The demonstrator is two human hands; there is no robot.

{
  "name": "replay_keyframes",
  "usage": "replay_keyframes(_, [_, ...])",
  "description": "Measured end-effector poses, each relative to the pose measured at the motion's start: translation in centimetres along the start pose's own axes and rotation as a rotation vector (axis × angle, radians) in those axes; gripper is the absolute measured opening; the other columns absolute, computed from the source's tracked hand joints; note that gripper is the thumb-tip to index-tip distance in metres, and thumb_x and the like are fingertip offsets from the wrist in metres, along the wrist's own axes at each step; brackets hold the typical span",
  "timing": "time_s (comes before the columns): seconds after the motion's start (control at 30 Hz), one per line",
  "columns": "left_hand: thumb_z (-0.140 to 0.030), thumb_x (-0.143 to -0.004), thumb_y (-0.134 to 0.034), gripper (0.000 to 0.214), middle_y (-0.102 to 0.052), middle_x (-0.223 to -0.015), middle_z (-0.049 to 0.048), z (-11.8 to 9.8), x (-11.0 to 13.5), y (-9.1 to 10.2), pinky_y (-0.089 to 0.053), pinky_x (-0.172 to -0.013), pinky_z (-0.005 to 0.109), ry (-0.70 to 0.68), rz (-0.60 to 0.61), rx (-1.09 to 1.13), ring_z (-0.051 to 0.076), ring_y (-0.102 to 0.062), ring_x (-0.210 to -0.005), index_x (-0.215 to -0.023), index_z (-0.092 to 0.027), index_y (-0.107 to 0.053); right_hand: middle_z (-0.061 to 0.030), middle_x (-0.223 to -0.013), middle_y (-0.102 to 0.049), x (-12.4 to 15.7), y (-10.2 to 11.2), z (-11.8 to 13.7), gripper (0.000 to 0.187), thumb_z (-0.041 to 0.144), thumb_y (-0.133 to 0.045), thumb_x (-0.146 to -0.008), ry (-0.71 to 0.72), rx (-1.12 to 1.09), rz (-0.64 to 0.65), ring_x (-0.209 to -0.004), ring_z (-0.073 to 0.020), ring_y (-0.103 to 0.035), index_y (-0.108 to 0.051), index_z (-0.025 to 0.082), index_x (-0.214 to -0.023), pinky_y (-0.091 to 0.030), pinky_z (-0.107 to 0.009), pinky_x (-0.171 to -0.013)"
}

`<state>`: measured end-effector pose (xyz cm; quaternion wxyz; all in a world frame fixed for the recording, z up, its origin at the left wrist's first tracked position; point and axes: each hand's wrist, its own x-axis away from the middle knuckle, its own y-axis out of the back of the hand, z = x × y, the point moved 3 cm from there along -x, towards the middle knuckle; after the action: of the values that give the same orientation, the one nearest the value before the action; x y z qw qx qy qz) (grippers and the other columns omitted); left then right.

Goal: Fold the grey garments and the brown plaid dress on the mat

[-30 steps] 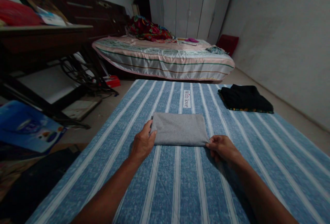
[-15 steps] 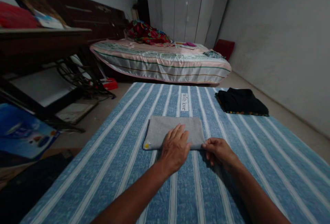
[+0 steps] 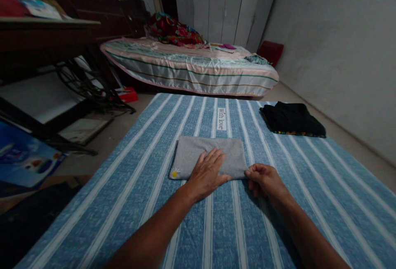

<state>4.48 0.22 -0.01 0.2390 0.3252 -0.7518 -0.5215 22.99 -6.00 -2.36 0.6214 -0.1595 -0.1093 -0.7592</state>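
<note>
A folded grey cloth (image 3: 192, 153) with a small daisy at its near left corner lies on the blue and white striped sheet (image 3: 278, 194). My left hand (image 3: 206, 174) rests flat on the cloth's near middle, fingers stretched out. My right hand (image 3: 266, 180) pinches the cloth's near right corner, fingers curled.
A folded black garment (image 3: 292, 118) lies on the sheet at the far right. Beyond the sheet stands a low bed (image 3: 192, 69) with a red patterned heap. A dark table and a sewing-machine stand (image 3: 83, 85) are at the left. A grey wall runs along the right.
My left hand has left the cloth's left edge and come to lie flat on its near middle. The daisy corner now shows. My right hand kept its hold on the right corner.
</note>
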Motion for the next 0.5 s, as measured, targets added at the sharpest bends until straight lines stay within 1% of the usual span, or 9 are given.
replay_keyframes(0.13, [-0.036, -0.091, -0.054, 0.055, -0.037, -0.152, 0.0116, 0.47, -0.03, 0.28, -0.016, -0.117, 0.045, 0.002, -0.013, 0.073, 0.022, -0.025, -0.144, -0.141, -0.018, -0.041, 0.0011, -0.044, -0.058, 0.26, 0.03, 0.17, 0.031, 0.042, -0.075, -0.066, 0.012, 0.035, -0.006, -0.03, -0.0079, -0.044, -0.054, 0.019, -0.065, -0.021, -0.017, -0.031])
replay_keyframes(0.2, [-0.035, -0.09, -0.056, 0.055, -0.038, -0.152, 0.0118, 0.66, -0.07, 0.27, -0.016, -0.117, 0.045, 0.008, -0.031, 0.094, 0.022, -0.026, -0.143, -0.14, -0.018, -0.042, 0.0011, -0.046, -0.058, 0.33, 0.05, 0.3, 0.031, 0.044, -0.074, -0.067, 0.043, 0.053, -0.019, -0.031, -0.0083, -0.045, -0.055, 0.019, -0.066, -0.022, -0.018, -0.032])
replay_keyframes(0.33, [-0.034, -0.083, -0.065, 0.066, -0.036, -0.153, 0.0123, 0.9, -0.13, 0.3, -0.015, -0.117, 0.046, -0.004, -0.008, 0.145, 0.023, -0.024, -0.144, -0.142, -0.017, -0.04, 0.0021, -0.047, -0.056, 0.16, 0.09, 0.5, 0.031, 0.045, -0.072, -0.068, 0.132, 0.112, -0.057, -0.035, -0.0088, -0.044, -0.057, 0.019, -0.065, -0.028, -0.02, -0.036])
replay_keyframes(0.43, [-0.031, -0.077, -0.071, 0.075, -0.034, -0.153, 0.0129, 0.99, -0.12, 0.43, -0.014, -0.117, 0.046, -0.017, 0.018, 0.16, 0.023, -0.022, -0.145, -0.143, -0.017, -0.038, 0.0024, -0.051, -0.055, -0.02, 0.09, 0.74, 0.03, 0.045, -0.071, -0.069, 0.233, 0.17, -0.09, -0.041, -0.0096, -0.046, -0.058, 0.019, -0.063, -0.034, -0.023, -0.042])
replay_keyframes(0.5, [-0.029, -0.074, -0.073, 0.081, -0.034, -0.154, 0.0132, 1.01, -0.1, 0.44, -0.014, -0.117, 0.046, -0.02, 0.021, 0.15, 0.023, -0.022, -0.145, -0.144, -0.017, -0.035, 0.0027, -0.053, -0.053, -0.01, 0.03, 0.95, 0.03, 0.045, -0.07, -0.071, 0.293, 0.214, -0.112, -0.046, -0.0103, -0.047, -0.059, 0.019, -0.063, -0.035, -0.024, -0.046])
